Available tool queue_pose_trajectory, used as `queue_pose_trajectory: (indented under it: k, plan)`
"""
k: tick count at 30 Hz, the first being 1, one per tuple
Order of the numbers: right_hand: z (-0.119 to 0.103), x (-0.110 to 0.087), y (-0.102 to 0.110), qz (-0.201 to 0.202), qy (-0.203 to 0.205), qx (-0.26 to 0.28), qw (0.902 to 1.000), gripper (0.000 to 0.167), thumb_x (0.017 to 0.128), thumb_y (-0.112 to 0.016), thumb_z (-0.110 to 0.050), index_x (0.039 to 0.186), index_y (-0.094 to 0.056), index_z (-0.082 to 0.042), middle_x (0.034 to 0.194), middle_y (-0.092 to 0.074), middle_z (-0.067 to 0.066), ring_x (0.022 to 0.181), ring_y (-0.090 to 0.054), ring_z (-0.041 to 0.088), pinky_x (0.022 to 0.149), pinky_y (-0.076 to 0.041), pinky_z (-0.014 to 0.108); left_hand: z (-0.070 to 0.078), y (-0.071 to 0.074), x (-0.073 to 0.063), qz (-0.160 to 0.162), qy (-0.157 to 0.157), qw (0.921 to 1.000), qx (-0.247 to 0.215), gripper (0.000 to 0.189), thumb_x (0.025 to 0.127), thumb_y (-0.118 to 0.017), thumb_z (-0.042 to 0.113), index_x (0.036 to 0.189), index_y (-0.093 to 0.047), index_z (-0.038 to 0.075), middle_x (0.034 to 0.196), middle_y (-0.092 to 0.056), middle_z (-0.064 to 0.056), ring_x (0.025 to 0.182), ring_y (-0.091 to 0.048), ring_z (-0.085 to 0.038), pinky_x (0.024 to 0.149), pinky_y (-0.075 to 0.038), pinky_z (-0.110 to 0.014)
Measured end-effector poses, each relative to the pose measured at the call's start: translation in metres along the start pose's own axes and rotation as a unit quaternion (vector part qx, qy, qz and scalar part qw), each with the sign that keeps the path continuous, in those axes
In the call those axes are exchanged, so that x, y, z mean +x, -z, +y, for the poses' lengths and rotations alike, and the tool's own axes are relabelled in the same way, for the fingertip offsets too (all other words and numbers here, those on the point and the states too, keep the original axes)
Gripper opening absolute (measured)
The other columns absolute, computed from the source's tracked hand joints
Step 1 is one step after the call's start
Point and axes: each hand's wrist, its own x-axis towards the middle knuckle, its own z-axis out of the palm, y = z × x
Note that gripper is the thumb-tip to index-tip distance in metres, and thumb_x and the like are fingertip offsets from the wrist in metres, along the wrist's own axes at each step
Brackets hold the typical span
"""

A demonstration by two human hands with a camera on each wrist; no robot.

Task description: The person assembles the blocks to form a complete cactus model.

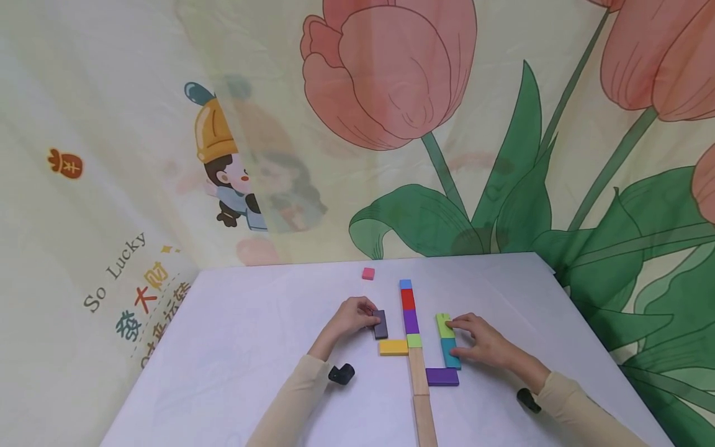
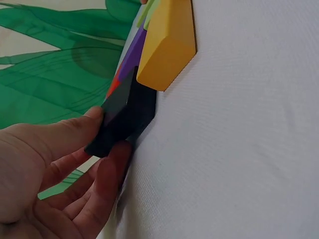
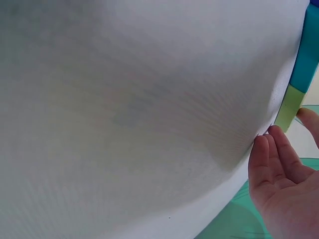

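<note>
A dark, near-black block (image 1: 380, 325) is pinched between thumb and fingers of my left hand (image 1: 350, 315). In the left wrist view the dark block (image 2: 122, 117) stands close to a yellow block (image 2: 167, 47). That yellow block (image 1: 393, 347) juts left from a line of blocks beside a small lime block (image 1: 414, 340). My right hand (image 1: 485, 341) touches the right side of a lime block (image 1: 442, 319) and a teal block (image 1: 448, 347), its fingers extended. Those two lie end to end, above a purple block (image 1: 442, 377) that sticks out to the right.
The central line holds blue (image 1: 405, 284), red (image 1: 408, 299) and purple (image 1: 411, 321) pieces, then wood-coloured blocks (image 1: 418, 371) toward me. A small pink block (image 1: 368, 274) lies near the back edge of the white table (image 1: 268, 323). A tulip-patterned curtain (image 1: 391, 74) hangs behind.
</note>
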Motion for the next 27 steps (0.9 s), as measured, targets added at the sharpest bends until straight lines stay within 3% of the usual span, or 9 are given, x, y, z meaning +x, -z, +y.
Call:
queue_pose_trajectory:
  k: [27]
  plan:
    - [-0.0004, -0.0013, -0.001, 0.004, -0.003, 0.0, 1.0, 0.064, 0.079, -0.083, -0.034, 0.131, -0.062, -0.003, 0.128, -0.054, 0.018, 0.122, -0.049, 0.041, 0.099, -0.044, 0.059, -0.0011, -0.002, 0.003, -0.018, 0.025, 0.9994, 0.018, 0.017, 0.083, -0.081, 0.016, 0.096, -0.075, 0.007, 0.086, -0.068, 0.0, 0.075, -0.056, -0.014, 0.068, -0.048, -0.026]
